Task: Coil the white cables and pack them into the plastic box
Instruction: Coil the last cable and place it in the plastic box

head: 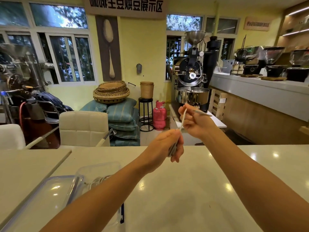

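Observation:
Both hands are raised above the far edge of the white table. My left hand (167, 144) grips a bundle of folded white cable (172, 149). One taut strand of that cable runs up to my right hand (194, 122), which pinches it, the free end sticking out to the right. The clear plastic box (100, 171) sits low on the left, partly hidden by my left forearm, with another coiled white cable (98, 180) inside. Its clear lid (55, 190) with a blue rim lies just left of the box.
The white table (192, 190) fills the lower half. White chairs (83, 128) stand beyond its far edge. A pink gas cylinder (159, 115), stacked cushions with baskets, a coffee roaster (192, 76) and a long counter (259, 92) at right fill the room behind.

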A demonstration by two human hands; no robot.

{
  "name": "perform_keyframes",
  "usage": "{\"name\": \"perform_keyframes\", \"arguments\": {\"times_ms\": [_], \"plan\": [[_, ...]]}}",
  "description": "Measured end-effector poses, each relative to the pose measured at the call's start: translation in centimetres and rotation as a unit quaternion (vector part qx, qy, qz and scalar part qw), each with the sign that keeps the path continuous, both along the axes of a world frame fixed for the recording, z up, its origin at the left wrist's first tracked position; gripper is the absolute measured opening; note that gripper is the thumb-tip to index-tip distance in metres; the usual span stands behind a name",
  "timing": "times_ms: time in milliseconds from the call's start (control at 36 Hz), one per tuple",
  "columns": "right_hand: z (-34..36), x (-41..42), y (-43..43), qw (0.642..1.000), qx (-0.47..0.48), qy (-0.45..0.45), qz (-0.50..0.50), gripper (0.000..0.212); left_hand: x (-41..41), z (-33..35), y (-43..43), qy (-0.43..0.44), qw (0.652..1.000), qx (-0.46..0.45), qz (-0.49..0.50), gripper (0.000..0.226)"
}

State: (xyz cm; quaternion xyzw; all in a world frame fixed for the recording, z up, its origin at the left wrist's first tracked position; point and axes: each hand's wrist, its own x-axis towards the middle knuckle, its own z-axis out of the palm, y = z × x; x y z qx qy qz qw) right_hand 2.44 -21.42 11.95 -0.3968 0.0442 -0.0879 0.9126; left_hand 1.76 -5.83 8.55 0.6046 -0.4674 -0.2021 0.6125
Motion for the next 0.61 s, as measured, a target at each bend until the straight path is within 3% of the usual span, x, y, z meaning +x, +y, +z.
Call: {"name": "perform_keyframes", "arguments": {"times_ms": [111, 194, 250, 333, 472, 611], "plan": [[-2.2, 1.0, -0.4, 0.998, -0.022, 0.056, -0.015, 0.032, -0.1, 0.8, -0.1, 0.021, 0.999, -0.027, 0.005, 0.038], [-4.4, 1.9, 0.6, 0.986, -0.114, 0.110, -0.047, 0.024, -0.2, 1.5, -0.4, 0.033, 0.998, -0.047, 0.021, 0.039], [-5.3, 1.5, 1.9, 0.978, -0.145, 0.131, -0.068, 0.059, -0.3, 1.8, -0.8, 0.031, 0.997, -0.055, 0.035, 0.040], [-6.2, 1.0, 3.2, 0.976, -0.161, 0.125, -0.078, 0.035, -0.1, 2.2, -1.1, 0.034, 0.996, -0.064, 0.044, 0.040], [-8.6, 0.6, 5.1, 0.964, -0.185, 0.159, -0.104, 0.021, 1.5, 2.5, -1.4, 0.078, 0.991, -0.083, 0.074, 0.037], [-9.2, -0.5, 6.8, 0.946, -0.241, 0.046, -0.210, 0.018, 3.5, 2.2, -1.7, 0.128, 0.976, -0.128, 0.117, 0.033]]}}
